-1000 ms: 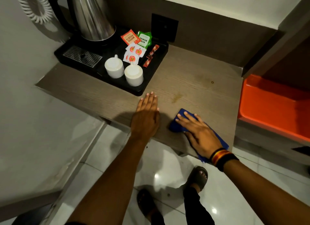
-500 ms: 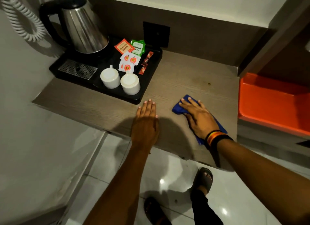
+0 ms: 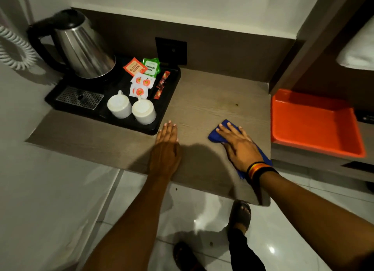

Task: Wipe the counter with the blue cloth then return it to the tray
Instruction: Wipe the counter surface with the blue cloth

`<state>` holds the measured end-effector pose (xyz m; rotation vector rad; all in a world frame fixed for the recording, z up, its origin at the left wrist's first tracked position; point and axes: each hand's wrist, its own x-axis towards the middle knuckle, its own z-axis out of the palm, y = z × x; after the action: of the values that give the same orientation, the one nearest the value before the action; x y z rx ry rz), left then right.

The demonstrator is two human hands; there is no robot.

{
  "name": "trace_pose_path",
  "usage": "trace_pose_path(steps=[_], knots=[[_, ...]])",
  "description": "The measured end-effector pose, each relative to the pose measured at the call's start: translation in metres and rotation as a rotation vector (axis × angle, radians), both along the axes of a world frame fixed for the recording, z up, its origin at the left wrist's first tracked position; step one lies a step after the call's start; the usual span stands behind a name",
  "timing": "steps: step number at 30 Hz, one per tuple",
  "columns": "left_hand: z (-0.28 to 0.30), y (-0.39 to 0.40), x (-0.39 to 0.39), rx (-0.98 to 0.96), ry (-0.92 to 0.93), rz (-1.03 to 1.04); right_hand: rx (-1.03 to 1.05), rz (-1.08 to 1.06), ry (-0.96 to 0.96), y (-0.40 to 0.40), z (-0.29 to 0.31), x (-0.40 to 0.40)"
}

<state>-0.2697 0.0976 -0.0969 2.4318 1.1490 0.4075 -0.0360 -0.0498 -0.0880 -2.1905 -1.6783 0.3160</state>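
Note:
The blue cloth [image 3: 215,134] lies flat on the wooden counter [image 3: 206,100], mostly hidden under my right hand [image 3: 238,147], which presses down on it with fingers spread. One blue corner shows past my fingertips and another strip by my wrist. My left hand [image 3: 168,147] rests flat on the counter to the left, palm down, holding nothing. The orange tray [image 3: 315,125] sits empty on a lower shelf just right of the counter's edge.
A black tray [image 3: 170,109] at the counter's back left holds a steel kettle [image 3: 83,48], two upturned white cups [image 3: 131,110] and several sachets [image 3: 141,76]. A coiled white cord [image 3: 14,50] hangs at far left. Tiled floor and my sandalled feet are below.
My right hand has pushed the blue cloth away from the front edge, further onto the counter and to the right. My left hand has stayed flat in place.

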Motion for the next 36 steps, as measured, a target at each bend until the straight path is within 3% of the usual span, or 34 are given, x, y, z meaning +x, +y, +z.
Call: trace_pose_path(steps=[3, 8, 11, 15, 18, 21, 25, 30, 33, 36], knots=[[-0.006, 0.007, 0.006, 0.005, -0.031, -0.043, -0.016, -0.13, -0.007, 0.04, 0.001, -0.007], [0.004, 0.015, 0.01, 0.016, -0.036, -0.085, 0.069, 0.085, -0.017, -0.006, 0.003, -0.039], [0.004, 0.016, 0.009, 0.006, 0.012, -0.094, 0.095, -0.076, 0.047, -0.009, -0.001, -0.011], [-0.001, 0.021, 0.009, 0.003, 0.05, -0.107, 0.03, -0.297, 0.042, 0.058, 0.004, 0.027], [0.002, 0.02, 0.01, -0.021, 0.04, -0.088, 0.0, -0.17, 0.077, 0.065, 0.004, 0.013], [0.007, 0.02, 0.011, -0.05, 0.034, -0.08, 0.037, -0.005, 0.075, 0.023, 0.0, -0.002], [0.001, 0.021, 0.009, -0.064, 0.05, -0.084, 0.046, -0.31, 0.063, 0.023, -0.008, 0.037], [-0.004, 0.024, 0.01, -0.051, 0.066, -0.093, 0.045, -0.493, 0.053, 0.117, 0.006, 0.056], [0.001, 0.023, 0.011, -0.044, 0.06, -0.108, 0.015, -0.238, 0.051, 0.12, 0.005, 0.013], [0.006, 0.022, 0.01, -0.04, 0.055, -0.101, 0.031, -0.004, 0.04, 0.066, 0.0, -0.014]])
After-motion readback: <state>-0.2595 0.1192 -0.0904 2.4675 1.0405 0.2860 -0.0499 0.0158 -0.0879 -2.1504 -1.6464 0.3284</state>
